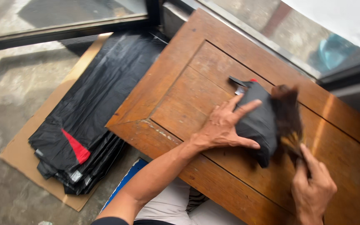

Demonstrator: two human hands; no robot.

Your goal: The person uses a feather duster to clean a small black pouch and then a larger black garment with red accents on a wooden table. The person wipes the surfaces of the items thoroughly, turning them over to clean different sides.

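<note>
**Black plastic parcel being pressed flat on a wooden surface**

The left hand (221, 127) is lying palm-down on a black plastic-wrapped parcel (258, 123), its fingers (246, 107) spread apart and pressing the wrinkled, glossy film rather than gripping it. The parcel is sitting near the middle of the wooden surface (180, 91), a worn brown panel with raised framing, scuffed varnish and a chipped pale edge at about 7 o'clock. A small red and white bit is peeking out at the parcel's 11 o'clock corner.

At 3 o'clock from the parcel, a blurred brown strip (289, 118), possibly tape, is running down to the right hand (311, 185), whose fingers are pinched together on its lower end at roughly 5 o'clock.

At 9 o'clock from the surface, down on the concrete floor (5, 96), a stack of flat black plastic bags (101, 104) is resting on a sheet of cardboard (26, 137); one bag is showing a red triangular patch (76, 146). The bags are looking smooth, thin and slightly shiny, the cardboard matte and tan.
</note>
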